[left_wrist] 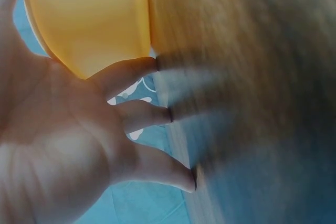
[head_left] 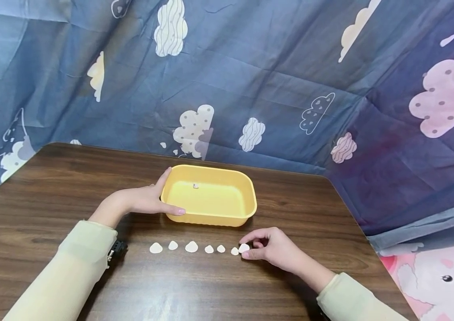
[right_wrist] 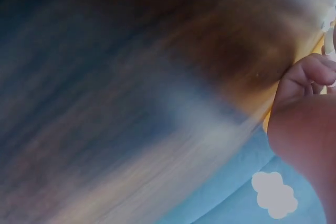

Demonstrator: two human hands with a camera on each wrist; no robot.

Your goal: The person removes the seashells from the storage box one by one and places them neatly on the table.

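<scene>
A shallow yellow plastic tub [head_left: 208, 218] stands on the table. My left hand [head_left: 144, 199] rests at the tub's left end, thumb along the front wall and a finger toward the back corner. In the left wrist view, its fingers [left_wrist: 149, 113] are spread and fairly straight, with tips down on the table. In front of the tub lies a row of several small white shell-shaped pieces [head_left: 191, 247]. At the row's right end my right hand [head_left: 276, 249] pinches one white shell-shaped piece [head_left: 244, 248] between thumb and finger, close beside another piece [head_left: 235, 251]. The right wrist view shows that hand only partly.
One small pale piece [head_left: 195, 186] is inside the tub near its back wall. The dark wooden table [head_left: 162, 290] runs up to blue cloud-patterned cloth [head_left: 231, 89] behind and at the sides. A pink-and-white printed fabric [head_left: 443, 285] hangs at the lower right.
</scene>
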